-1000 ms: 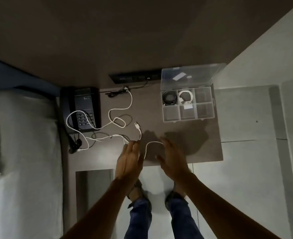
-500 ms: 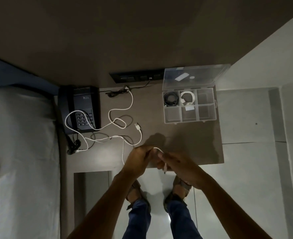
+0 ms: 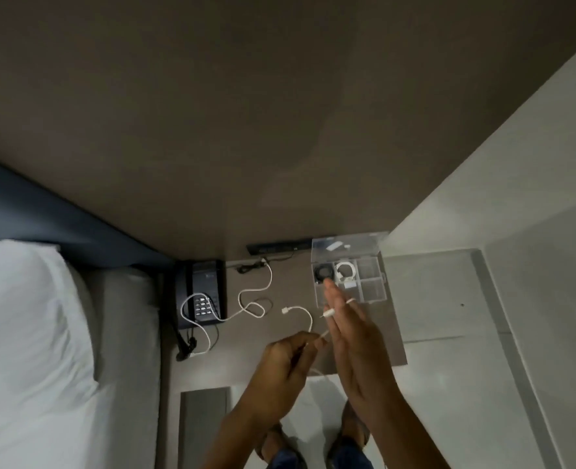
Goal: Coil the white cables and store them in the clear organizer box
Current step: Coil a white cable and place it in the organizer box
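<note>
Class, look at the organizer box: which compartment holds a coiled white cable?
The back-row middle compartment of the organizer box: its white coil sits beside the black coil in the back-left one; the others look empty.

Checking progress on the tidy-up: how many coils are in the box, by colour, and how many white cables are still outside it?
White coil in organizer box: 1
Black coil in box: 1
White cable held by left hand: 1
White cable lying loose: 1
Total: 4

Dim indoor light, soft overall focus, motion-blurred hands, wide-angle bending at edges
</note>
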The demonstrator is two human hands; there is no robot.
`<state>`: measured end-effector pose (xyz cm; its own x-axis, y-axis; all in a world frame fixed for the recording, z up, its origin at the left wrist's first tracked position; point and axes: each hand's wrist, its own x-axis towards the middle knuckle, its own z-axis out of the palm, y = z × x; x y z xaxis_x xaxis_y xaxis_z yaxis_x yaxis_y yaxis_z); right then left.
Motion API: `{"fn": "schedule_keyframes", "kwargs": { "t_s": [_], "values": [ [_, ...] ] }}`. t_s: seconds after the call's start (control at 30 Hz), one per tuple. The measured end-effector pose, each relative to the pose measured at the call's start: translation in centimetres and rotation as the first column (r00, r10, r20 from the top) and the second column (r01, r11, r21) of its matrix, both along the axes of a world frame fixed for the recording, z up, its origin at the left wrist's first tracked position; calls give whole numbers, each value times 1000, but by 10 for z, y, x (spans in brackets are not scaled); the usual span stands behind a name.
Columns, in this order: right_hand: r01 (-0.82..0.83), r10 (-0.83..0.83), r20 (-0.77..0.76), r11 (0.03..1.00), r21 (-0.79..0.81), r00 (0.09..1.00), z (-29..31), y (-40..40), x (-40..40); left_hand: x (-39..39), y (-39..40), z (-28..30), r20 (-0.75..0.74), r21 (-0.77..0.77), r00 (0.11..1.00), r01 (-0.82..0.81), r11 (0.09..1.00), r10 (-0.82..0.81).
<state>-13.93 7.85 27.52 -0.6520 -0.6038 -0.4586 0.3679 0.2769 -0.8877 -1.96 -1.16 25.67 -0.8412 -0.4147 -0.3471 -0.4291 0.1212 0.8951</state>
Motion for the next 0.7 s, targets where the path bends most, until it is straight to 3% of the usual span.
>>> {"fn": "schedule_keyframes", "kwargs": {
  "t_s": [0.03, 0.1, 0.2, 0.3, 0.4, 0.5, 0.6, 0.7],
  "values": [
    [19, -15, -113, 999, 33, 993, 13, 0, 1, 0, -2, 19, -16, -19, 1000, 5, 1000, -6],
    [34, -40, -169, 999, -41, 985, 33, 7, 5, -1, -6, 50, -36, -30, 999, 26, 999, -27],
    [-98, 87, -292, 995, -25, 953, 63, 23, 7, -8, -11, 92, -37, -34, 992, 119, 992, -120],
    [-116, 114, -271, 993, 6, 956, 89, 38, -3, -24, -18, 132, -53, 3, 963, 265, 964, -264],
    [-143, 148, -264, 989, 37, 953, 113, 53, -24, -44, -27, 160, -77, 53, 961, 272, 961, -267],
    [-238, 228, -231, 971, -14, 946, 134, 63, -45, -63, -29, 182, -120, 3, 949, 295, 956, -292],
    [-346, 337, -107, 935, -80, 935, 155, 68, -60, -74, -28, 201, -219, -27, 928, 303, 953, -301],
    [-246, 332, 300, 925, -291, 894, 170, 67, -68, -74, -30, 206, -248, 7, 951, 194, 981, -186]
  ]
}}
